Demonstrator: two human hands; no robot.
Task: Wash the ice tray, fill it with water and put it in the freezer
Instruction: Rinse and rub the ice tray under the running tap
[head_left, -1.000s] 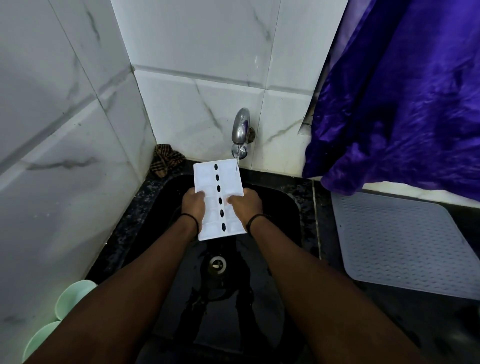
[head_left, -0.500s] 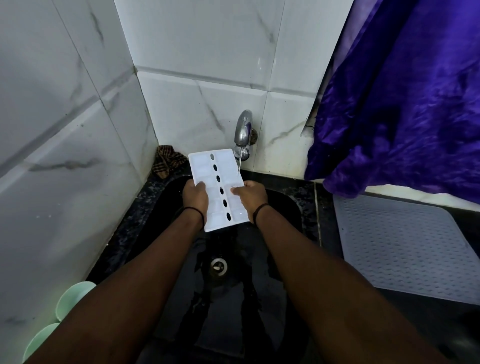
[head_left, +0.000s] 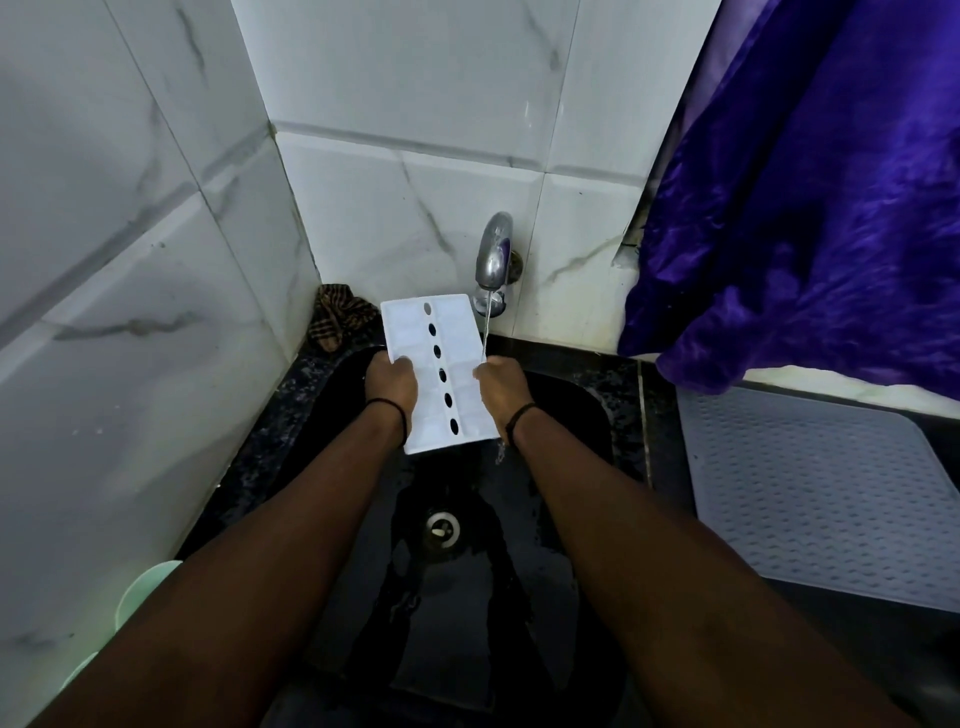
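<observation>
A white ice tray (head_left: 408, 332) with a row of dark oval holes down its middle is held over the black sink (head_left: 587, 431). My left hand (head_left: 390, 383) grips its left edge and my right hand (head_left: 501, 387) grips its right edge. A chrome tap (head_left: 493, 252) on the tiled wall runs a thin stream of water (head_left: 487, 327) that falls beside the tray's right edge onto my right hand.
A brown checked cloth (head_left: 340, 314) lies in the back left corner of the counter. A grey ribbed mat (head_left: 810, 493) covers the counter on the right, under a purple curtain (head_left: 810, 208). Pale green bowls (head_left: 143, 597) stand at the lower left. The drain (head_left: 441, 530) sits mid-sink.
The tray has shifted left, away from under the tap. The stream that hit the tray's top right corner now falls past its right edge onto my right hand.
</observation>
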